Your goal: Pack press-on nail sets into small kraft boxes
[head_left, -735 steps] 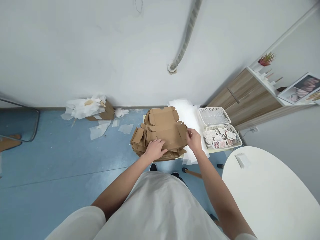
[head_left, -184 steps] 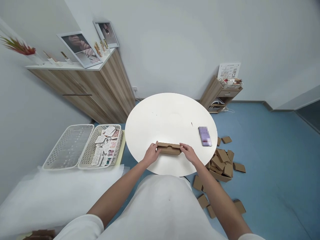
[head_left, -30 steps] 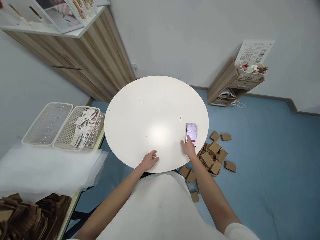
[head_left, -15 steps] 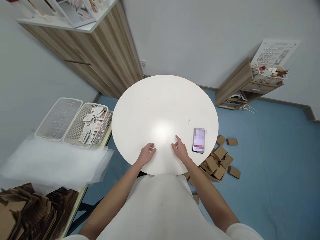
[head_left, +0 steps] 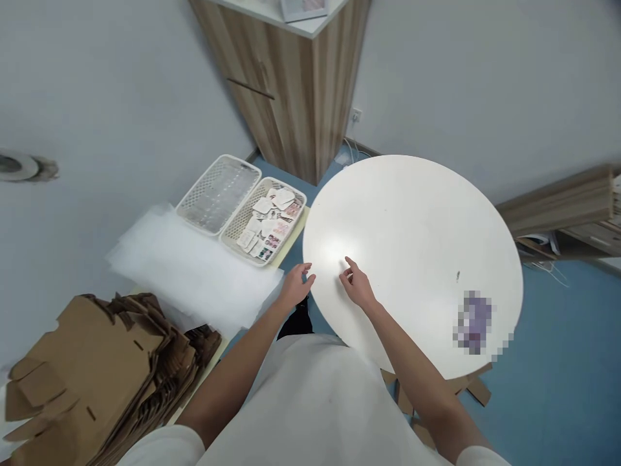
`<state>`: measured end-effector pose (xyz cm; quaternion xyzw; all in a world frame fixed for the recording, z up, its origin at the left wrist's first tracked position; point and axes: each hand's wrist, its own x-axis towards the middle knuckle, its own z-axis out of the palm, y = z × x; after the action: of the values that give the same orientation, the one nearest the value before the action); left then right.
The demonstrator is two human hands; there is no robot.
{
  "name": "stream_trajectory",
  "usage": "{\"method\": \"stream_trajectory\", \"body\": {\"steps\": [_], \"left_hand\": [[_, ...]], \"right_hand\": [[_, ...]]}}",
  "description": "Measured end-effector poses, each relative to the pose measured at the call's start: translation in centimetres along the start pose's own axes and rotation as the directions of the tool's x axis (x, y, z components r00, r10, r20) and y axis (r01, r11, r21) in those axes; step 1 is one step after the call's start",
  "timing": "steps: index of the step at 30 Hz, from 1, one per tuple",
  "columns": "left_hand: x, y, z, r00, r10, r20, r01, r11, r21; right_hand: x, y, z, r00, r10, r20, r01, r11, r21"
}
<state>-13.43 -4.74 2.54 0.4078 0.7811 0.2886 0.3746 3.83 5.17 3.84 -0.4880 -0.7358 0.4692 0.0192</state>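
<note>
My left hand [head_left: 295, 286] hovers at the left edge of the round white table [head_left: 412, 213], its fingers apart and slightly curled, with nothing in it. Over the near left part of the tabletop is my right hand [head_left: 357, 285], also empty, its index finger stretched forward. Whether either hand touches the table I cannot tell. To the left of my hands, a white basket [head_left: 228, 238] holds several small printed cards [head_left: 272, 223]. Sheets of translucent white packing material [head_left: 194, 265] lie in front of it. Flat brown cardboard boxes [head_left: 101, 362] are stacked nearer to me.
A second white basket [head_left: 218, 194] with clear items stands beside the cards. A pixelated phone [head_left: 475, 323] lies at the table's right. Small brown boxes [head_left: 479, 391] lie on the blue floor. A wooden cabinet [head_left: 291, 97] stands behind, and a low shelf [head_left: 563, 200] at the right.
My view has turned left, so the table now sits further right and the cardboard stack shows more fully. Both hands stay empty, and the left one is now at the table's left edge.
</note>
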Motion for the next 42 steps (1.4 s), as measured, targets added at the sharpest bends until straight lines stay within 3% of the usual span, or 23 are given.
{"method": "stream_trajectory", "body": {"steps": [6, 12, 16, 22, 32, 42], "left_hand": [[2.5, -4.1, -7.8, 0.982, 0.008, -0.188, -0.003, 1.0, 0.025], [6.2, -6.5, -11.1, 0.982, -0.057, -0.178, 0.065, 0.997, 0.043], [8.2, -7.2, -11.2, 0.992, -0.049, -0.115, 0.058, 0.995, 0.078], [10.1, -7.4, -10.2, 0.996, -0.043, -0.073, 0.059, 0.969, 0.239], [10.2, -7.4, -9.0, 0.993, -0.108, -0.045, 0.116, 0.94, 0.32], [9.6, -7.8, -9.1, 0.989, -0.132, -0.07, 0.146, 0.952, 0.27]], "right_hand": [[5.4, -7.1, 4.9, 0.965, -0.26, 0.011, 0.256, 0.942, -0.216], [10.5, -12.0, 7.9, 0.94, -0.339, 0.03, 0.313, 0.83, -0.462], [12.6, -13.7, 9.2, 0.945, -0.323, 0.06, 0.293, 0.747, -0.597], [14.3, -14.3, 10.1, 0.912, -0.401, 0.085, 0.341, 0.627, -0.701], [16.7, -13.7, 12.2, 0.982, -0.185, 0.019, 0.145, 0.697, -0.702], [16.7, -13.9, 12.1, 0.986, -0.167, -0.013, 0.117, 0.739, -0.663]]}}
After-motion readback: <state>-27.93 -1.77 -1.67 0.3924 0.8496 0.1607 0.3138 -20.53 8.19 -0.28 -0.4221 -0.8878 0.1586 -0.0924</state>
